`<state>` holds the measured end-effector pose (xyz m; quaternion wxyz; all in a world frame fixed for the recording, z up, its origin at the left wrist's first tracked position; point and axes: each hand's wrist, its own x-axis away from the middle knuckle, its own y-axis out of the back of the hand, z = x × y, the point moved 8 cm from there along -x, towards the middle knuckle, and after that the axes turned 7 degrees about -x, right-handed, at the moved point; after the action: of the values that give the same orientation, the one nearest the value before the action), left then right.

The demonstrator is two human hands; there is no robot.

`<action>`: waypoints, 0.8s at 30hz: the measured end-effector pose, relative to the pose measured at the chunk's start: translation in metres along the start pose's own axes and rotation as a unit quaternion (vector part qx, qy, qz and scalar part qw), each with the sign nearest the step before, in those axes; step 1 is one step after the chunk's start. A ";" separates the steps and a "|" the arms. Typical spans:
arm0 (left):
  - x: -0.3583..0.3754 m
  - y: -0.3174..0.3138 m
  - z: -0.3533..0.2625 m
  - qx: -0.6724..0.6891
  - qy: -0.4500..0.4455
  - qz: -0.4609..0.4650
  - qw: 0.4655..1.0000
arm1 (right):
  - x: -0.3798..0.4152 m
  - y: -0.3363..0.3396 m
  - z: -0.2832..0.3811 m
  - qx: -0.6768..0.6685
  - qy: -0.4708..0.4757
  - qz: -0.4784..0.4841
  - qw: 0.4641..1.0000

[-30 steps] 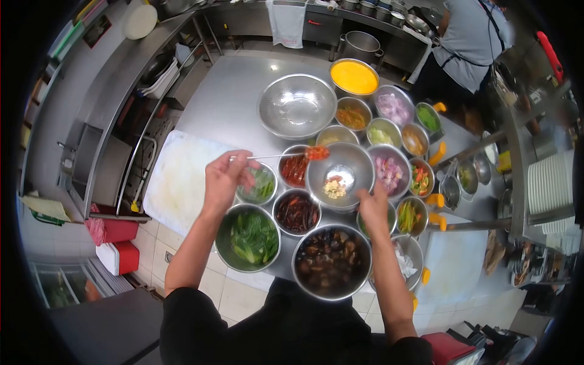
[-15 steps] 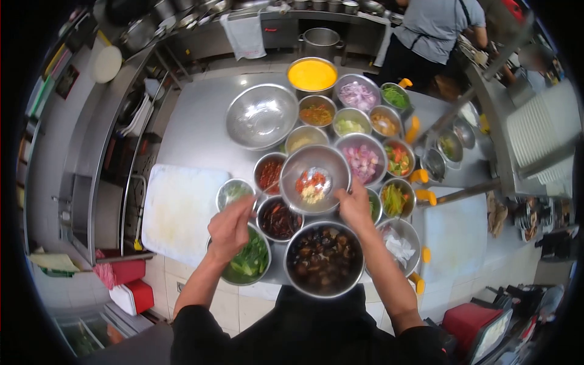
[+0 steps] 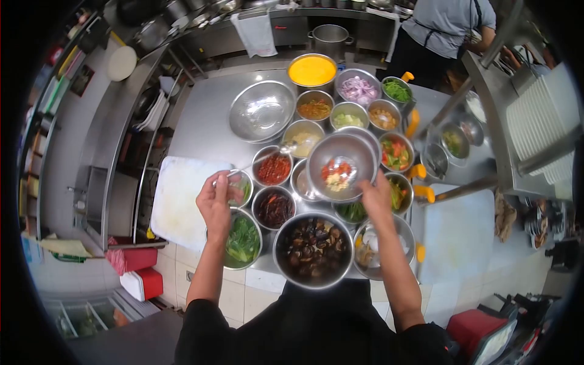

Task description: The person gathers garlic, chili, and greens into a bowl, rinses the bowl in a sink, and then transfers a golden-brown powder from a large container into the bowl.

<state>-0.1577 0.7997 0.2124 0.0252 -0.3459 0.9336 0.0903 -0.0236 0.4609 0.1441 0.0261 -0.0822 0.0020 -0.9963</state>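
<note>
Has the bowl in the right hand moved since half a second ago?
Yes: the held bowl has shifted to the person's right, judged against the large bowl of dark brown pieces.

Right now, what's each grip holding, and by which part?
The left grip holds a spoon by its handle; the right grip, a metal bowl by its rim.

The mixing bowl (image 3: 322, 159) is smooth metal with a soft shine; the spoon (image 3: 250, 166), partly blurred, looks metallic too. The bench (image 3: 198, 121) has a smooth metal top, dully reflective. The wide bowl (image 3: 261, 109) is glossier metal. The cutting board (image 3: 182, 198) looks like matt plastic, and the towel (image 3: 253, 35) is matt cloth.
</note>
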 end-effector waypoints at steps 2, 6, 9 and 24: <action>-0.010 0.012 0.021 -0.020 0.020 -0.031 0.999 | 0.001 0.015 0.007 -0.005 -0.024 -0.020 1.000; -0.033 0.008 0.089 -0.128 0.072 -0.004 0.989 | -0.005 0.027 -0.005 -0.056 -0.023 0.003 0.998; -0.045 -0.011 0.133 -0.115 0.139 0.090 0.980 | 0.006 0.013 0.018 -0.039 -0.050 0.038 0.997; 0.092 0.070 0.003 0.043 0.117 -0.092 0.988 | 0.111 -0.173 0.065 -0.102 -0.003 0.433 0.896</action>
<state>-0.2729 0.7939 0.2099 -0.0612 -0.4369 0.8974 0.0061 -0.1315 0.6278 0.2284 0.4463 -0.0782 0.1391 -0.8805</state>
